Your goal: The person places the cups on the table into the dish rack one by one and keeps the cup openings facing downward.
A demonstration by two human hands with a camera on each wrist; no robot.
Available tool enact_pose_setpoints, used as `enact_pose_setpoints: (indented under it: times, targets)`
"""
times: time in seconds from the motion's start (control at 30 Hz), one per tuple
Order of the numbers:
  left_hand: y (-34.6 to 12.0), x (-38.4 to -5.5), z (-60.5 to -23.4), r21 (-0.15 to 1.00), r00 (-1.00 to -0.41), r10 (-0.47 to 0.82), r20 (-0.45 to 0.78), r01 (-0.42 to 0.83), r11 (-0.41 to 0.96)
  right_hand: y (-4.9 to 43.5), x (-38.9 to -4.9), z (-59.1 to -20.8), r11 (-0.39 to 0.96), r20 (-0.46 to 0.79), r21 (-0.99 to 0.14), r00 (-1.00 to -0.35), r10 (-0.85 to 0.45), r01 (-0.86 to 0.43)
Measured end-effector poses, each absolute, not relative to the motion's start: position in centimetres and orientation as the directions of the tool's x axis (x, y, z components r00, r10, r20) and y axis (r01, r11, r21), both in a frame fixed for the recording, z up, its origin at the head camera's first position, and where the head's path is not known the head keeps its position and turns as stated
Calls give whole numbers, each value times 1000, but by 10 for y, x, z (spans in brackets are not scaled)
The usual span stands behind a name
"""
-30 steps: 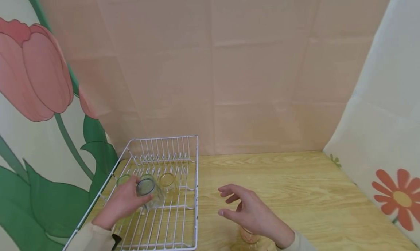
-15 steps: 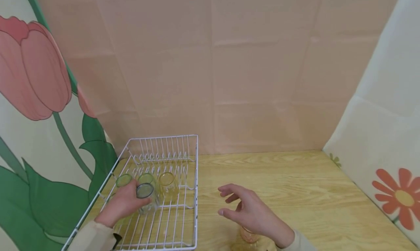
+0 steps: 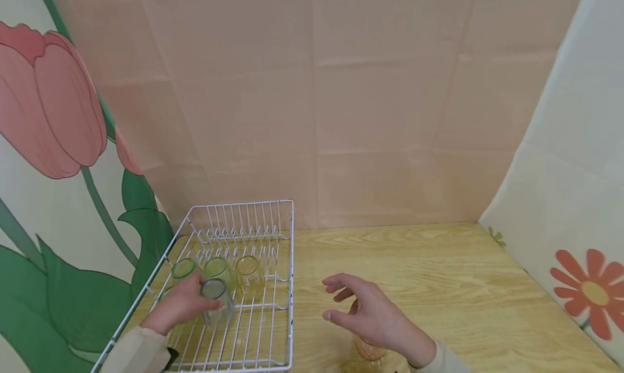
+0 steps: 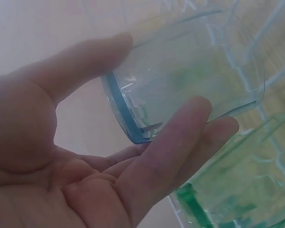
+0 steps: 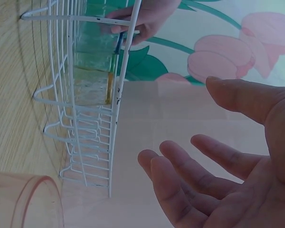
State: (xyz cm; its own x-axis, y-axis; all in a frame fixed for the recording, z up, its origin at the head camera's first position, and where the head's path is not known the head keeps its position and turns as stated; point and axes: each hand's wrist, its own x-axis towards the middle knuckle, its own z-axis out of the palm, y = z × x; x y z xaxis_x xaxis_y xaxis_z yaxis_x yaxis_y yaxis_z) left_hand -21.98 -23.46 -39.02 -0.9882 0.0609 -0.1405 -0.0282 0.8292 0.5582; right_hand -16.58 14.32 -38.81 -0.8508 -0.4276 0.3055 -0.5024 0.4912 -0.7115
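My left hand (image 3: 180, 305) grips a clear, blue-tinted drinking glass (image 3: 215, 302) over the front part of a white wire dish rack (image 3: 291, 254). In the left wrist view the thumb and fingers lie on opposite sides of this blue glass (image 4: 180, 80), with its thick blue base towards the palm. Behind it in the rack stand a green glass (image 3: 219, 266) and a yellow glass (image 3: 249, 278); another green glass (image 3: 184, 266) is partly covered by the hand. My right hand (image 3: 372, 313) holds nothing, fingers loosely bent, above a pink glass (image 3: 369, 350) that it partly hides.
The rack's raised wire prongs (image 3: 239, 235) line its back. A wood-grain tabletop (image 3: 390, 259) extends to the right of the rack. A plain pinkish sheet (image 3: 312, 118) hangs behind, with flower-printed sheets (image 3: 58, 118) at the sides.
My left hand has moved slightly down and towards me with the blue glass, which now looks more upright. The green glasses behind show more. My right hand has stayed almost still.
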Motion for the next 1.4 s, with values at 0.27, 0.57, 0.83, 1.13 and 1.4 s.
enact_pose_setpoints:
  times: [0.27,0.57,0.83,1.13,1.4]
  targets:
    - [-239,-220,-397,559,-989,47,-138,-39,829,142,-165,-386,499,297,-710,-853,-429,-498]
    - [-240,-220,-398,539,-991,53,-127,-24,842,141,-164,-385,501,286,-713,-856,-430,-490]
    - [-239,-220,-395,520,-990,45,-133,-31,854,142,-164,-386,504,279,-713,-856,-434,-488]
    - [-236,-219,-392,582,-980,38,-197,-86,809,143,-165,-388,502,293,-709,-854,-430,-496]
    - [-236,-217,-387,582,-977,32,-209,-98,808,145,-165,-389,502,272,-720,-861,-431,-479]
